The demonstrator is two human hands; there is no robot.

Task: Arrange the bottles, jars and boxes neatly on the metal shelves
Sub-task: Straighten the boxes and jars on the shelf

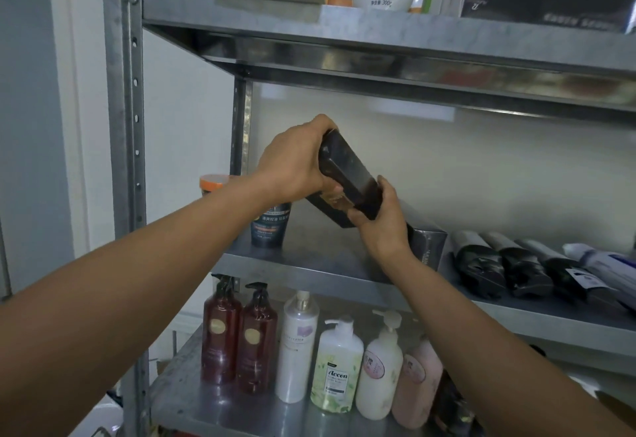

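- Left hand (296, 161): fingers curled round the upper end of the dark rectangular cardboard box (347, 175).
- Right hand (382, 223): grips the box's lower end.
- Box: tilted, held above the grey metal middle shelf (309, 264), right of the dark upright tube (270, 226).

Pale white wall (481, 168) behind the metal shelves (309, 264), softly and evenly lit; a brighter patch (413, 111) glows just under the upper shelf (378, 28); at left the grey metal upright (125, 126) runs top to bottom with its row of holes; beyond it a white strip (79, 92), then a bluish-grey wall (27, 92) at the far edge.
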